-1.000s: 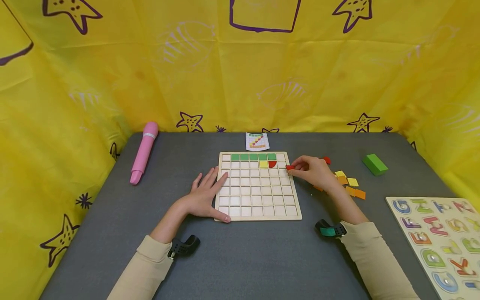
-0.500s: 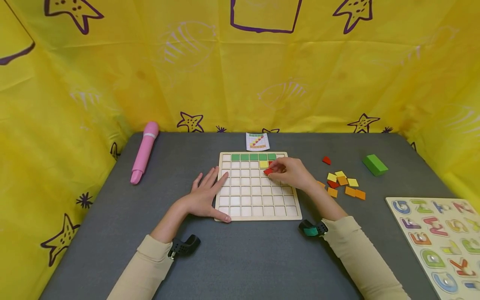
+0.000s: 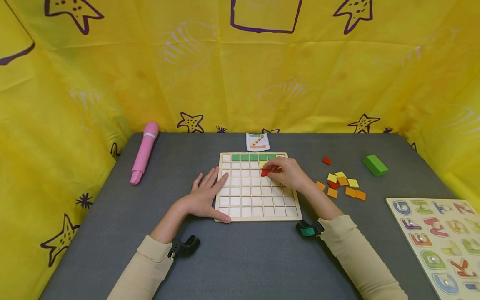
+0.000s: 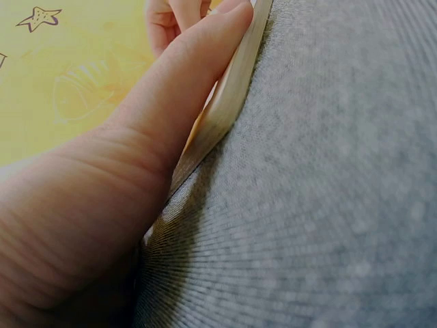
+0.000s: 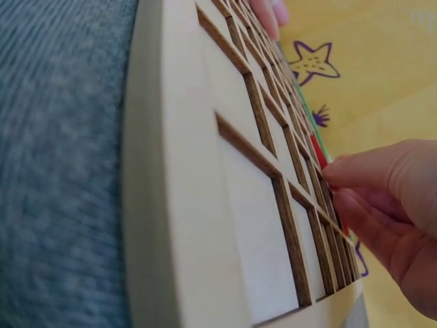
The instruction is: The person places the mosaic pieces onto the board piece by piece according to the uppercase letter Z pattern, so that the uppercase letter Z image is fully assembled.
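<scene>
red pc (image 3: 264, 172) pinched btwn r fingers (image 5: 369, 168), over grid board (image 3: 246, 200), l fingers (image 3: 220, 182) spread

Beige long sleeves (image 3: 360, 260), black wristbands (image 3: 184, 246), teal patch (image 3: 307, 231) on the right one.

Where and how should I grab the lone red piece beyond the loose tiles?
Probably pinch the lone red piece by opposite edges, from above: it looks thin and lies flat on the table, apart from the loose tiles, leaving its edges free.
</scene>
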A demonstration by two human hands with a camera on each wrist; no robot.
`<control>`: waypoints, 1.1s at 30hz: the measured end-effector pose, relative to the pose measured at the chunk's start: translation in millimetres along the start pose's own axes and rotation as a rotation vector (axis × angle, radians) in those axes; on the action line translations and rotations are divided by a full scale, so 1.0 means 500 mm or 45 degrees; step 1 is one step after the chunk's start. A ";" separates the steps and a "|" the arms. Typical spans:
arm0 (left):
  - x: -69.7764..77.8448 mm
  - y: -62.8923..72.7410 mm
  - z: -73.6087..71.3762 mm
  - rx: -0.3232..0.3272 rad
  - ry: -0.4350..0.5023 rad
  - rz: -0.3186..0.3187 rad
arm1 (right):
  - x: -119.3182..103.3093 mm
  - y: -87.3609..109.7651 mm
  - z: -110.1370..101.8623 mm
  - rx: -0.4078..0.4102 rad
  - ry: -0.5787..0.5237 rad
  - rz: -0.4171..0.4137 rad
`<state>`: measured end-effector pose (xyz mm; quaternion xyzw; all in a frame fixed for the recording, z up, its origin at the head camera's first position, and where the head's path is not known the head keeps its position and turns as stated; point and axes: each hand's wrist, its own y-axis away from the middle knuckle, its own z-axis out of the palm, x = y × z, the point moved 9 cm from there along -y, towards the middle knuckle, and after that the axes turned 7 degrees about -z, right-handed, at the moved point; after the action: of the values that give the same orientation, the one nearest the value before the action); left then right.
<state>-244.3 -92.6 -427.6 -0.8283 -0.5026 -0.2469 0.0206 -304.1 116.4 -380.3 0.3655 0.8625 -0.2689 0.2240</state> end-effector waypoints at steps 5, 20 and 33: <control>0.003 0.000 -0.001 0.002 0.000 0.003 | 0.001 0.002 0.001 0.019 -0.003 0.022; 0.010 0.000 0.001 -0.005 0.002 0.009 | 0.023 0.020 -0.005 0.079 -0.057 0.176; 0.003 0.000 0.002 -0.005 0.002 0.000 | 0.081 0.089 -0.079 0.170 0.032 0.345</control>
<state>-243.4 -91.1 -428.0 -0.8282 -0.5019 -0.2488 0.0194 -303.6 187.8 -387.5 0.4960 0.7882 -0.2883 0.2228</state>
